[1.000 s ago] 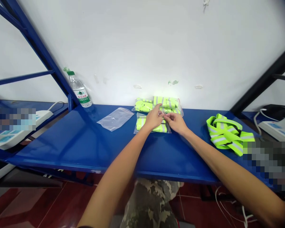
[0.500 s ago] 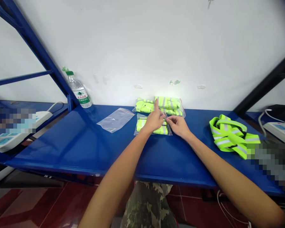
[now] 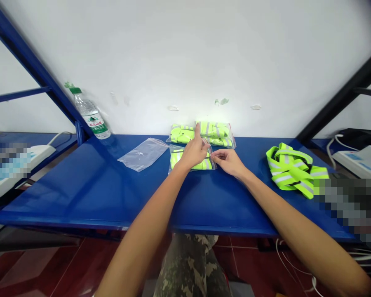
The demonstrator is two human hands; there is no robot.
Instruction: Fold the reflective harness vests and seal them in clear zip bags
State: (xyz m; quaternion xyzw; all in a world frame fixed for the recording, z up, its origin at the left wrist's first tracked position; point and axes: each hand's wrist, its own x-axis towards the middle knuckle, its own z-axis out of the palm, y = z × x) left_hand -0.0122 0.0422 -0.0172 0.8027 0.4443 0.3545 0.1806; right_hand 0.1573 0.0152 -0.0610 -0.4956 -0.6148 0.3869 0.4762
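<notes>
A clear plastic bag holding a folded yellow-green reflective vest (image 3: 177,159) lies on the blue shelf (image 3: 111,185). My left hand (image 3: 193,152) rests on it, pinching its right edge with the index finger raised. My right hand (image 3: 228,161) pinches the same edge from the right. Behind them, against the white wall, lie more bagged vests (image 3: 214,131). An empty clear bag (image 3: 142,154) lies flat to the left of my hands. A loose reflective vest (image 3: 289,170) sits in a heap to the right.
A water bottle with a green cap (image 3: 89,115) stands at the back left beside a blue frame post (image 3: 34,66). White power strips (image 3: 358,159) with cables sit on the side shelves. A dark post (image 3: 336,99) slants at the right.
Both hands stay pinched at the bag's right edge. The left index finger has lifted upward. The view has shifted slightly.
</notes>
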